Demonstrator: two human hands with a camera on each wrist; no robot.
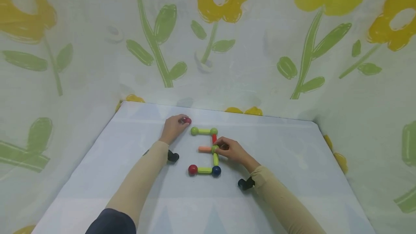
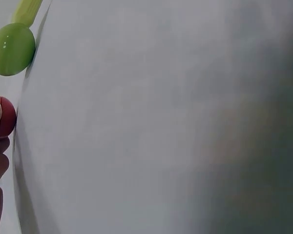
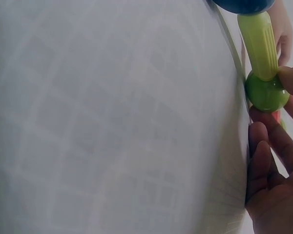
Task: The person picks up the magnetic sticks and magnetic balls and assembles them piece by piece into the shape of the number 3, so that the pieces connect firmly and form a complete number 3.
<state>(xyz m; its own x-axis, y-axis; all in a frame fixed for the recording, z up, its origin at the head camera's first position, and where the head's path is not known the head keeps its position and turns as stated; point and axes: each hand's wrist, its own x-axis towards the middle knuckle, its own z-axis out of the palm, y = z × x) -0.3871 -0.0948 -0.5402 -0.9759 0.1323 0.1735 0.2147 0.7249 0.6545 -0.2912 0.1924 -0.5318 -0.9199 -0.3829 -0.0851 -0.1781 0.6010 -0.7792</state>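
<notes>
My left hand point(image 1: 172, 129) pinches a small red ball point(image 2: 8, 118) at the far side of the table, just left of a green ball point(image 1: 194, 131). With thumb and fingers my right hand point(image 1: 236, 151) grips another green ball point(image 3: 267, 93), the middle joint of a flat figure of balls and sticks shaped like a 3. A red stick point(image 1: 214, 138) leads up from that joint, an orange stick point(image 1: 204, 149) points left, and a yellow-green stick point(image 3: 259, 46) runs down to a dark blue ball point(image 1: 216, 170).
The figure's top is a yellow-green stick point(image 1: 204, 131) between two green balls. Along its bottom, another stick point(image 1: 204, 170) joins the blue ball to a red ball point(image 1: 193, 169). White patterned cloth covers the table point(image 1: 286, 147); flower-printed curtains point(image 1: 247, 57) surround it.
</notes>
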